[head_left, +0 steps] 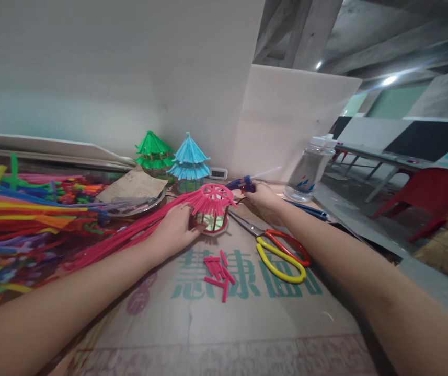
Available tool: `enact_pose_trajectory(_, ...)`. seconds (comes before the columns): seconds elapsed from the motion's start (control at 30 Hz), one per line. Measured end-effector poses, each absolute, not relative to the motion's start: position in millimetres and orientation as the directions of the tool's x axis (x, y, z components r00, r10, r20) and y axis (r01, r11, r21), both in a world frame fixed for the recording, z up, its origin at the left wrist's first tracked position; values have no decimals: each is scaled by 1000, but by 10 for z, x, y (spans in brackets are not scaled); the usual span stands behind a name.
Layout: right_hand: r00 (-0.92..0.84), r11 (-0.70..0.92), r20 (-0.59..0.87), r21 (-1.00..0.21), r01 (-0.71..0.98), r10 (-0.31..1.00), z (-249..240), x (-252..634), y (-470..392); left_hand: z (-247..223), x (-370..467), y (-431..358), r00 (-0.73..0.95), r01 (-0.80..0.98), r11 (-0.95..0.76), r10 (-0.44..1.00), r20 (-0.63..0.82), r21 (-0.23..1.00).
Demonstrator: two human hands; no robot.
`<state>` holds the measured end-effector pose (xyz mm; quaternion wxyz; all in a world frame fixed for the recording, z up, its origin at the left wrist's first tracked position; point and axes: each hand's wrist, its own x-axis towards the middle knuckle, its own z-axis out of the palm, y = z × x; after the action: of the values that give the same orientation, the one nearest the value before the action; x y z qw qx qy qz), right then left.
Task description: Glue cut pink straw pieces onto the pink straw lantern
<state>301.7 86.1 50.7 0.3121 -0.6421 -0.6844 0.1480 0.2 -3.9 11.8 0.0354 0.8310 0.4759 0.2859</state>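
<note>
My left hand [179, 224] is closed around the side of a small model pavilion [214, 201]. The pavilion has a pink pipe-cleaner roof with gaps at its top, dark posts and a pale green base. Farther back, my right hand [263, 196] has its fingers round a blue glue gun [243, 184], with a clear glue stick [267, 171] poking out of it. Short cut pink pipe-cleaner pieces [218, 269] lie on the printed cardboard [192, 324] in front of the pavilion. Scissors [280, 256] with red and yellow handles rest open below my right forearm.
Bundles of coloured pipe cleaners [31, 219] fill the left side. Finished green [153, 151] and blue pavilions [189, 162] stand at the back beside a small digital clock [218, 173]. A clear water bottle [309, 169] stands right. A red chair [427, 198] is beyond the table.
</note>
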Motion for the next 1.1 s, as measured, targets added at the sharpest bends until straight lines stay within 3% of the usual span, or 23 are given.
enact_pose_trajectory(0.3, 21, 202, 279, -743, 638, 960, 639, 3071, 279, 129, -1, -46, 400, 722, -604, 762, 509, 337)
enact_pose_trajectory(0.43, 13, 326, 386, -797, 508, 922, 646, 3002, -187, 125, -46, -4, 438, 662, -696, 659, 611, 277)
enact_pose_trajectory(0.53, -58, 437, 459, -790, 430, 887, 576, 2946, -505, 110, -77, 31, 425, 692, -674, 670, 609, 258)
enact_pose_trajectory(0.77, -111, 456, 515, -615, 643, 850, 444, 2899, -776, 171, -58, 27, 423, 675, -683, 667, 613, 278)
enact_pose_trajectory(0.9, -173, 468, 481, -603, 646, 859, 445, 2894, -814, 196, -70, 6, 383, 715, -624, 727, 570, 316)
enact_pose_trajectory(1.1, -210, 474, 458, -596, 648, 864, 435, 2868, -822, 176, -88, -18, 381, 737, -625, 699, 605, 258)
